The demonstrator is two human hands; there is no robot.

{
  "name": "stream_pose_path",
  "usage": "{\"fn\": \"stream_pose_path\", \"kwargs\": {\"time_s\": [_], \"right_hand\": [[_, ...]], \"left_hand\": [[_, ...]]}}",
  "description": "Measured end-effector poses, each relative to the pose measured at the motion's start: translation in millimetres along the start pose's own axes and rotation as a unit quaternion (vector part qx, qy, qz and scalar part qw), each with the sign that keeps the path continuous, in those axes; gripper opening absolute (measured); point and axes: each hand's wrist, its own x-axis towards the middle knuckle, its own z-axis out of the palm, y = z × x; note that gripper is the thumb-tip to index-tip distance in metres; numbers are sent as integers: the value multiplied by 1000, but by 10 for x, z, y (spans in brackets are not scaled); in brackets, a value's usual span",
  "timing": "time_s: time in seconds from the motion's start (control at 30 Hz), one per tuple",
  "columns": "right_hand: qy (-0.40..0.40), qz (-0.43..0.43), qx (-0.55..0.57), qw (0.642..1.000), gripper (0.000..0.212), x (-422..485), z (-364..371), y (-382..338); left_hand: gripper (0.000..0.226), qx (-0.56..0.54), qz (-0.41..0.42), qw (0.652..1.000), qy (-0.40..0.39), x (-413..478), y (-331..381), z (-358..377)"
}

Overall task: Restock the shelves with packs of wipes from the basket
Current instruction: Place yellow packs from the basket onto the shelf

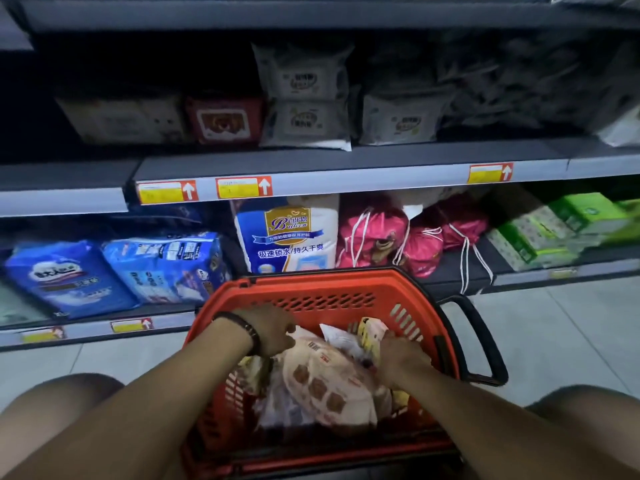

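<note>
A red plastic basket (311,289) stands on the floor in front of me, holding several packs of wipes. Both my hands are inside it. My left hand (270,329), with a dark bracelet on the wrist, pinches the far end of a large cream pack with brown squares (325,382). My right hand (398,358) is closed on a yellow-and-white pack (369,332) by the basket's right wall. On the upper shelf (346,168) stand white wipe packs (304,98) and a red pack (223,121).
The basket's black handle (485,341) sticks out to the right. The lower shelf holds blue packs (114,268), a tall white-and-blue pack (287,233), pink drawstring bags (381,237) and green boxes (554,226). My bare knees frame the basket on the pale tiled floor.
</note>
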Motion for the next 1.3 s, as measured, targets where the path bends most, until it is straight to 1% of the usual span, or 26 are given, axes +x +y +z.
{"fn": "stream_pose_path", "kwargs": {"time_s": [0.07,0.13,0.2,0.3,0.33,0.43,0.5,0.57,0.6,0.63,0.7,0.73,0.77,0.8,0.87,0.9,0.93,0.97,1.0,1.03,1.07,1.1,1.17,1.2,1.27,1.3], "right_hand": [[18,19,-3,1000,54,52,32,-34],[11,19,-18,1000,52,109,-3,-52],[-3,11,-25,1000,56,117,-74,-62],[16,-12,15,1000,63,101,-258,-113],[18,-21,39,999,59,89,-342,-132],[28,-76,135,988,35,106,-556,-123],[43,-131,231,963,32,67,-638,-90],[48,-194,316,928,41,-28,-712,-72],[39,-222,351,909,43,-52,-739,-63],[24,-246,391,887,39,-79,-779,-62],[-22,-274,475,836,28,-91,-863,-68],[-41,-284,504,815,25,-90,-900,-72],[-56,-288,530,795,24,-103,-928,-91],[-71,-291,557,775,27,-110,-934,-124],[-95,-276,613,734,37,-111,-895,-226],[-103,-252,640,719,40,-119,-861,-307],[-108,-221,660,710,42,-107,-807,-383],[-114,-188,673,707,44,-99,-750,-470],[-113,-159,670,716,44,-85,-694,-549],[-109,-136,659,732,42,-87,-653,-627],[-96,-131,631,759,38,-84,-621,-695],[-81,-138,596,787,31,-90,-588,-757],[-54,-190,498,844,12,-93,-519,-859],[-39,-232,428,873,8,-84,-472,-896],[-11,-292,265,919,17,-81,-361,-961],[-4,-302,198,933,23,-85,-293,-1000]], "left_hand": [[42,7,-9,1000,12,28,-58,-7],[45,18,-25,1000,-4,31,-98,36],[49,25,-32,999,-24,31,-123,90],[51,4,-30,999,-23,18,-192,99],[51,-8,-30,999,-18,7,-210,90],[55,-50,-39,998,-4,-5,-267,72],[69,-83,-45,996,11,-10,-326,103],[99,-158,-41,986,42,1,-409,179],[107,-214,-38,974,60,-8,-434,191],[101,-273,-33,959,68,-15,-440,184],[61,-394,-16,917,66,-55,-411,126],[50,-467,-3,882,59,-93,-380,80],[49,-535,6,843,46,-127,-350,45],[53,-603,1,797,40,-154,-337,19],[50,-702,-31,709,57,-212,-316,-15],[46,-723,-47,685,70,-233,-333,-33],[46,-729,-62,676,84,-263,-360,-66],[50,-726,-72,677,95,-313,-370,-118],[55,-722,-83,678,112,-342,-426,-167],[55,-713,-98,680,135,-362,-490,-207],[50,-700,-119,685,166,-378,-564,-247],[51,-674,-143,697,199,-385,-654,-272],[59,-585,-190,748,249,-429,-792,-287],[63,-533,-207,776,268,-467,-833,-288],[71,-411,-229,830,300,-529,-919,-283],[72,-357,-234,848,312,-562,-955,-291]]}}
